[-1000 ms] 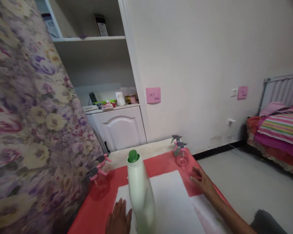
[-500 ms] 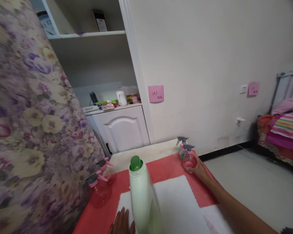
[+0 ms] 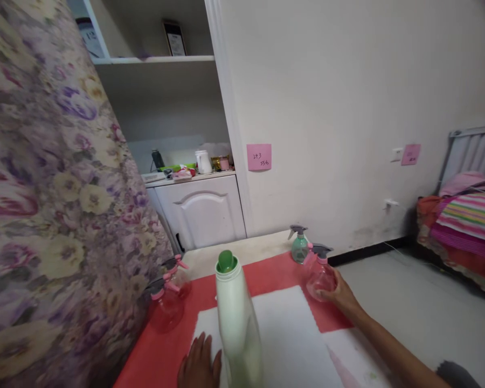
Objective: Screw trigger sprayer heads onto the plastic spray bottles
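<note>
My right hand is wrapped round the clear pink body of a spray bottle with a grey head, at the right side of the table. Just behind it stands a green spray bottle, apart from the held one. My left hand lies flat on the white sheet, its fingers stretched out. Close beside it rises a tall pale green bottle whose neck holds a darker green spout. Its lower end is cut off by the picture's bottom edge.
Two more pink spray bottles, a nearer one and a farther one, stand at the table's left edge by a floral curtain. A white cabinet and the wall bound the far side. A bed is at the right.
My right hand has brought the pink spray bottle nearer and slightly right, uncovering more of the green one. My left hand stays on the sheet. The view has shifted a little.
</note>
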Available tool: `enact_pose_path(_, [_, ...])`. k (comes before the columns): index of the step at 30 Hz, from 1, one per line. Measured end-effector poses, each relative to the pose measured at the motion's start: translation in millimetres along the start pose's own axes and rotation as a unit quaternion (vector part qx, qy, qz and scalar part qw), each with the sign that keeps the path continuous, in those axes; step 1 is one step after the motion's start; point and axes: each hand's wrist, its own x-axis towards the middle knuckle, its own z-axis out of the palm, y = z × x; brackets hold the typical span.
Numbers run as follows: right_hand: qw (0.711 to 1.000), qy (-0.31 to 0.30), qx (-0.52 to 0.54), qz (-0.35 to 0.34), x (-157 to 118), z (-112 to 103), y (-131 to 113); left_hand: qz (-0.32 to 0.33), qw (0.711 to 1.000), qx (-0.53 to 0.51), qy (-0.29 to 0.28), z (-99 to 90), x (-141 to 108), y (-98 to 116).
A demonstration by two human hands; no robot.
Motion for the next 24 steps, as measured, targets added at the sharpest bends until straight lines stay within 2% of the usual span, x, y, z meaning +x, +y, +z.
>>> enact_pose_path(4, [1.0, -0.029, 0.007, 0.006, -64.0, -6.4, -17.3, 0.015, 0.998, -0.024, 0.064, 2.5, -2.8, -0.2])
enact_pose_path(8, [0.996, -0.086, 0.022, 0.006, -137.7, 8.9, -36.2, 0.029, 0.984, -0.115, 0.131, 3.3, -4.1, -0.9])
enact_pose_path(12, [0.996, -0.092, 0.013, -0.007, -198.1, 34.2, -61.6, 0.037, 0.97, -0.197, 0.139, 2.3, -2.6, -2.1])
enact_pose_path(15, [0.995, -0.098, 0.014, -0.021, -225.3, 48.4, -76.5, 0.03, 0.963, -0.23, 0.136, 0.0, -8.1, -5.4])
enact_pose_path(18, [0.996, -0.091, 0.002, -0.025, -238.3, 55.9, -80.5, 0.014, 0.954, -0.264, 0.143, -7.5, -34.8, -4.5])
enact_pose_path(21, [0.997, -0.062, -0.028, -0.043, -242.1, 59.8, -73.4, 0.005, 0.938, -0.314, 0.15, -16.7, -85.0, 10.9])
enact_pose_path(24, [0.996, -0.03, -0.059, -0.052, -242.1, 61.9, -60.3, -0.012, 0.865, -0.476, 0.156, -22.2, -138.9, 42.7])
